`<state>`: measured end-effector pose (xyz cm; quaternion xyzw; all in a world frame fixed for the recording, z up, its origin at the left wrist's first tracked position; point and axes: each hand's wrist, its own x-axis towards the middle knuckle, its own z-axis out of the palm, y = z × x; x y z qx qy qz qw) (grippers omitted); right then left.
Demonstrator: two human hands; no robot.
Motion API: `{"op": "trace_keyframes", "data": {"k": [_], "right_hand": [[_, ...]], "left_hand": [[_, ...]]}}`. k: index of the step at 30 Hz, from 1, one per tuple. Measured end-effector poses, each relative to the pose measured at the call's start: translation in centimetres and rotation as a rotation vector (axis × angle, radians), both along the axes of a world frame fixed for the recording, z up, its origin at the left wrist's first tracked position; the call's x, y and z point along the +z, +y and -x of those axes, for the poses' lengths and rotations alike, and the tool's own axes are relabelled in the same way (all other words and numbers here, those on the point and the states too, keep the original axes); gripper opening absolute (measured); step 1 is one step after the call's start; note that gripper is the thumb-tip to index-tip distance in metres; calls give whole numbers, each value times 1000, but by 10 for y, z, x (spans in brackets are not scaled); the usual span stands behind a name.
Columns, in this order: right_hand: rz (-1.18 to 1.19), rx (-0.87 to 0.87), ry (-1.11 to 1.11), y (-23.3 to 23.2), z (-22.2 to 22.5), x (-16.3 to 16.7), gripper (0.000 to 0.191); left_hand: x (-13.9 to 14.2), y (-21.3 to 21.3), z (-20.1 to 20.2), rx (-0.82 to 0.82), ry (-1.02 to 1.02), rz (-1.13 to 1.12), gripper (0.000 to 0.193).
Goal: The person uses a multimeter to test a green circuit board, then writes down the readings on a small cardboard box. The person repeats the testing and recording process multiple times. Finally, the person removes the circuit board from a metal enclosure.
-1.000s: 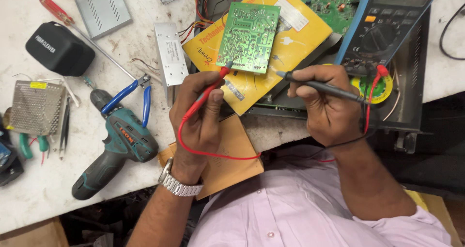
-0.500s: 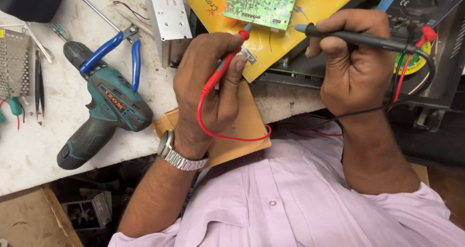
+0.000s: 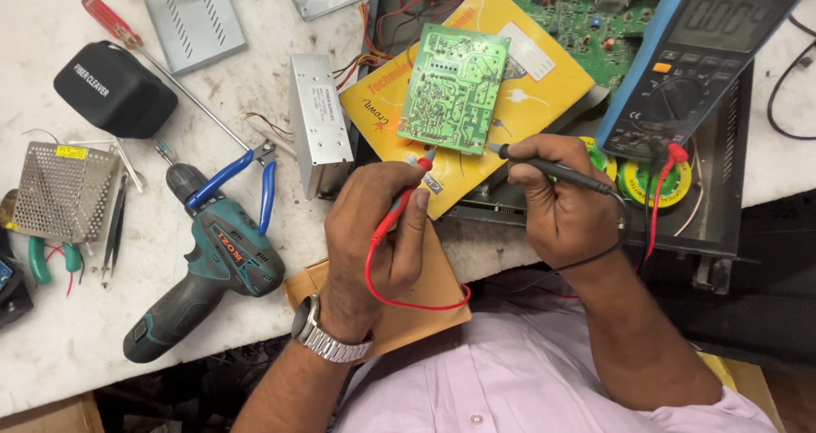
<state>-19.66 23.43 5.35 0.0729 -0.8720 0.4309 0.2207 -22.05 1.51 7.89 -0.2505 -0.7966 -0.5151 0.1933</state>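
The head camera has swung back up over the bench since half a second ago, so the whole green circuit board (image 3: 453, 89) and the blue meter (image 3: 699, 55) are in sight again; the hands themselves have hardly shifted, which suggests the probing of the board goes on without a break. The board lies solder side up on a yellow booklet (image 3: 544, 84), which rests on an open black chassis (image 3: 722, 199). The left hand (image 3: 378, 237) is clenched around a red probe (image 3: 406, 202), thumb and fingers pinching its shaft, the tip pointing at the board's lower edge, just beside it; whether it touches cannot be told. Its red lead (image 3: 408, 301) loops below the palm, over a brown envelope (image 3: 425, 293). The right hand (image 3: 565, 208) grips a black probe (image 3: 548, 167) like a pen, fingers closed tight, the tip at the board's lower right corner. To the left on the white table (image 3: 51, 348) lie a teal drill (image 3: 212, 267), blue pliers (image 3: 234, 178), a red screwdriver (image 3: 110, 22) and a black pouch (image 3: 115, 89).
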Motion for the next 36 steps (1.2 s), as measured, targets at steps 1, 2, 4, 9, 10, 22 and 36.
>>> {"op": "trace_keyframes", "data": {"k": [1,2,4,9,10,22,36], "right_hand": [[-1,6,5,0,0,0,22],[-3,11,9,0,0,0,22],[-2,18,13,0,-1,-1,22],[-50,17,61,2,0,-1,23],[-40,22,49,2,0,0,23],[-50,52,61,4,-1,-1,21],[-70,83,88,8,1,1,22]], "left_hand": [[0,0,0,7,-1,1,11],[1,1,-1,13,-2,2,11],[1,1,-2,28,-2,5,10],[2,5,-2,86,13,36,11],[3,6,-1,85,22,39,12],[0,9,-3,91,30,76,20],[-2,13,-1,93,39,98,20]]}}
